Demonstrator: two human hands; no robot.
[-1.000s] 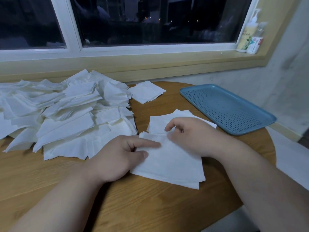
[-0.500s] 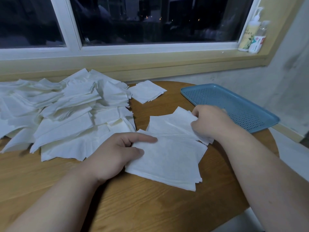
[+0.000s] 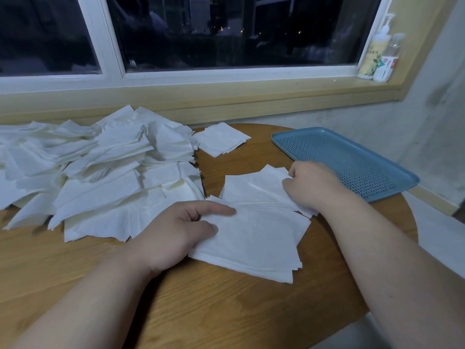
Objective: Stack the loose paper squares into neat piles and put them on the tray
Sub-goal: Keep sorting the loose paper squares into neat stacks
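The bare left forearm [image 3: 83, 303] and bare right forearm [image 3: 392, 273] reached forward, converging on the loose stack of white paper squares [image 3: 251, 243]. The left grip [image 3: 176, 230] lay palm down on the stack's left edge. Its forefinger was straight and its thumb flat on the top sheet, with the other fingers tucked under. The right grip [image 3: 312, 185] sat at the stack's far right, knuckles up, fingers curled round a fanned bundle of white paper sheets [image 3: 251, 190] overlapping the stack's far edge.

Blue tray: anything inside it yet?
No paper shows on the tray floor, only its perforations. The right hand covers its near left edge, so that bit is unseen.
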